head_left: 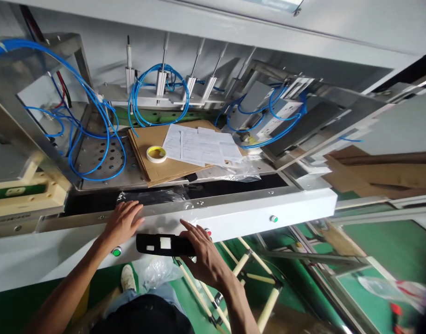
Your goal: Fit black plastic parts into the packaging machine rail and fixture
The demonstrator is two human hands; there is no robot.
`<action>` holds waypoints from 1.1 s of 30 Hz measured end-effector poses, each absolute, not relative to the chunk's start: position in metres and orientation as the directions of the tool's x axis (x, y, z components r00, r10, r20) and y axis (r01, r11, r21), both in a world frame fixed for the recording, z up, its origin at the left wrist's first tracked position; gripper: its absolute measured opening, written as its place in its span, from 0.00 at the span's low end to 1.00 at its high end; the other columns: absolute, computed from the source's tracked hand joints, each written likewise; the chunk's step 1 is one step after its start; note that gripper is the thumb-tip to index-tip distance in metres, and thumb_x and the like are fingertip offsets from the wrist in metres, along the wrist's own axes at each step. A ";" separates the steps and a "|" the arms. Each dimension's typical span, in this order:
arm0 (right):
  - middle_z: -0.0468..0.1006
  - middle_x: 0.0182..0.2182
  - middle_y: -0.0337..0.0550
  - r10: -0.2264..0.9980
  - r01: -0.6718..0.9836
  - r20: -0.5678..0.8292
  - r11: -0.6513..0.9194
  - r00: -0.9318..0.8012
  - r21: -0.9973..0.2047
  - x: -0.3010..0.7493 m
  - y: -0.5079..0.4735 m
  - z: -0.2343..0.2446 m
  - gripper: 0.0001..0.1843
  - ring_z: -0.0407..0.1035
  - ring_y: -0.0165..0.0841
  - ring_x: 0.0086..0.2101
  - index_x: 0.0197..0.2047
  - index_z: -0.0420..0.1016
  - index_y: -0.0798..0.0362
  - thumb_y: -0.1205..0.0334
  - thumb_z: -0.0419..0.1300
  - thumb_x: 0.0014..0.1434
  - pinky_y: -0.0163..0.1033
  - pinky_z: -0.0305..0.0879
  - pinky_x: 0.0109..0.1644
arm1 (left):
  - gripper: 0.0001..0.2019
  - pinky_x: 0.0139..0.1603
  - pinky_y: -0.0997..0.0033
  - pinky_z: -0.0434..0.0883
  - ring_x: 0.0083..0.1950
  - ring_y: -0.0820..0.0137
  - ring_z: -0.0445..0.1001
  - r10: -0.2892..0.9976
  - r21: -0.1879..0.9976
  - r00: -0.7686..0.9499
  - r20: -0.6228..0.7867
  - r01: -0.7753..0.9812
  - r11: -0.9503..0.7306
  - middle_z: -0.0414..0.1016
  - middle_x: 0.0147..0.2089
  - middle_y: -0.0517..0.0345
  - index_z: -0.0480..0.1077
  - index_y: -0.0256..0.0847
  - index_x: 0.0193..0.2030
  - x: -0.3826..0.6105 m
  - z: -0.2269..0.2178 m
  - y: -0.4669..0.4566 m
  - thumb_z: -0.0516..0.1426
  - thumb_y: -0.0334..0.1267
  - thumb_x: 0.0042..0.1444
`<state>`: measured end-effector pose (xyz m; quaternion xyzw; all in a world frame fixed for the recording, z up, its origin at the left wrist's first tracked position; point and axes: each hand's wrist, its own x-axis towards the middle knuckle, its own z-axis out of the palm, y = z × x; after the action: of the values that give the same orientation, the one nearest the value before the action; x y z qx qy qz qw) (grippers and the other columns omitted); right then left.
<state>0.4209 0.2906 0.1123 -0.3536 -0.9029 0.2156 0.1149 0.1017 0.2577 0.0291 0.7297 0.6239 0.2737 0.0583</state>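
Note:
My right hand (204, 255) grips one end of a slim black part (152, 241) with rounded ends and two pale rectangular areas in its face. The part is held in front of the white front panel of the machine. My left hand (124, 221) is over the panel's metal edge, palm down with its fingers stretched out and nothing visible in them. Just beyond its fingertips, a clear plastic bag (157, 196) lies along the dark slot; whether the hand touches it I cannot tell.
Printed sheets (202, 146) and a tape roll (156, 154) lie on cardboard (146, 169). Blue air hoses (104, 116) loop around cylinders (161, 83). Green buttons (274, 218) sit on the panel. Below are a pipe frame (238, 264) and a crumpled plastic bag (155, 271).

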 end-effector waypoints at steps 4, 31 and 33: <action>0.76 0.65 0.62 0.734 0.615 0.098 0.627 -0.672 -0.479 0.445 0.284 0.110 0.23 0.70 0.51 0.65 0.56 0.73 0.52 0.70 0.63 0.56 0.67 0.63 0.71 | 0.18 0.64 0.45 0.75 0.61 0.52 0.79 0.947 0.442 0.083 0.309 0.869 -0.220 0.80 0.61 0.39 0.73 0.38 0.62 0.098 0.030 0.264 0.52 0.43 0.73; 0.83 0.53 0.53 0.720 0.445 0.036 0.467 -0.693 -0.765 0.397 0.284 0.158 0.24 0.80 0.45 0.50 0.65 0.72 0.48 0.55 0.62 0.68 0.52 0.79 0.56 | 0.47 0.73 0.46 0.68 0.72 0.47 0.70 0.989 0.992 -0.137 0.046 -0.108 -0.061 0.70 0.72 0.39 0.62 0.46 0.75 0.117 0.105 0.183 0.54 0.77 0.60; 0.83 0.56 0.53 0.650 0.386 -0.087 0.332 -0.755 -0.861 0.377 0.287 0.156 0.26 0.80 0.47 0.53 0.66 0.73 0.47 0.47 0.61 0.70 0.52 0.78 0.58 | 0.45 0.69 0.49 0.72 0.69 0.47 0.74 0.985 0.962 -0.171 -0.001 -0.270 -0.045 0.75 0.69 0.40 0.68 0.45 0.69 0.120 0.108 0.173 0.65 0.72 0.54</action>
<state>0.3768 0.2872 0.1555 -0.3220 -0.8045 0.4797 0.1377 0.1202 0.1734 0.1078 0.3877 0.4616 0.6103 0.5140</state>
